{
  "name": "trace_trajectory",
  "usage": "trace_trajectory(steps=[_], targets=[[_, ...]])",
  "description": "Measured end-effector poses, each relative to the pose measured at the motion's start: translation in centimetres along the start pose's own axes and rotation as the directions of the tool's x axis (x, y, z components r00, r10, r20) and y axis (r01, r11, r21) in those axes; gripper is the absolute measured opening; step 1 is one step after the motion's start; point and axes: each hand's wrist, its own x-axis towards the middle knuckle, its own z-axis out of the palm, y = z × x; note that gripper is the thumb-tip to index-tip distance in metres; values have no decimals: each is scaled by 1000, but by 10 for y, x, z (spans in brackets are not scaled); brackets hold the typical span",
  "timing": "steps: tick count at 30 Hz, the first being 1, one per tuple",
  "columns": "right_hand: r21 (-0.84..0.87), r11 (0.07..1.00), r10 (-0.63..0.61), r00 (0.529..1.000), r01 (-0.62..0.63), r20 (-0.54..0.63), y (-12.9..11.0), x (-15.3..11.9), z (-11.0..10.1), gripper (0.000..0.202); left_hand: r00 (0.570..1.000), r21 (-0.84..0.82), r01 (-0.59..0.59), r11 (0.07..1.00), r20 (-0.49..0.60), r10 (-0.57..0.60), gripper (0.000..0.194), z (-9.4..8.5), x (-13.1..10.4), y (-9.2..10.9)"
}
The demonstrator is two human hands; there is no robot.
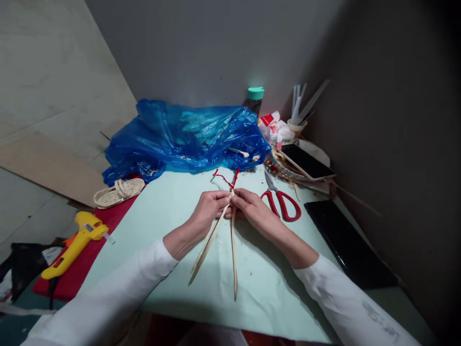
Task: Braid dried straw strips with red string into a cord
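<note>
1. The left hand (209,207) is closed narrowly, its fingertips pinching the upper end of some pale strips (234,254).
2. The right hand (250,206) meets it from the other side, thumb and fingers gripping the strips at the same spot.
3. The strips are above the middle of the worktop (273,278), splayed below the hands into two legs that point towards the person.
4. A red strand (236,178) sticks out beyond the fingertips, one end bent off to the left; how it joins the strips is hidden by the fingers.
5. Just beside the right hand lie red-handled scissors (275,189), blades pointing away from the person.
6. A crumpled blue plastic bag (187,139) spreads across the far side, with a green-capped bottle (255,93) behind it.
7. On the left are a braided pale piece (118,193) and, nearer, a yellow glue gun (74,250).
8. On the right lies a dark flat panel (349,242); beyond it, a black-screened device (306,161) rests on other things, near a small cup (297,127) of whitish sticks.
</note>
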Motion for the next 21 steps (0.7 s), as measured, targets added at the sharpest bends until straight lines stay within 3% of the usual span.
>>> trace_trajectory(steps=[4, 7, 10, 13, 18, 21], targets=[[105, 992, 57, 996, -63, 65, 6, 6, 8, 25, 999, 149, -42, 988, -6, 43, 18, 3, -2, 2], [153, 986, 52, 993, -68, 109, 8, 7, 4, 29, 987, 371, -149, 916, 7, 158, 15, 1, -3, 5], [236, 967, 80, 992, -101, 96, 9, 4, 2, 31, 958, 645, -228, 729, 14, 286, 22, -2, -6, 6], [252, 962, 93, 995, -100, 38, 12, -1, 5, 36, 920, 815, -268, 514, 59, 386, 27, -1, -10, 10], [214, 977, 14, 1000, -8, -27, 18, -3, 8, 37, 864, 907, -289, 308, 108, 492, 24, 7, -16, 16], [328, 943, -41, 999, 48, -28, 18, -4, 7, 33, 825, 930, -323, 174, 187, 533, 24, 12, -21, 12]])
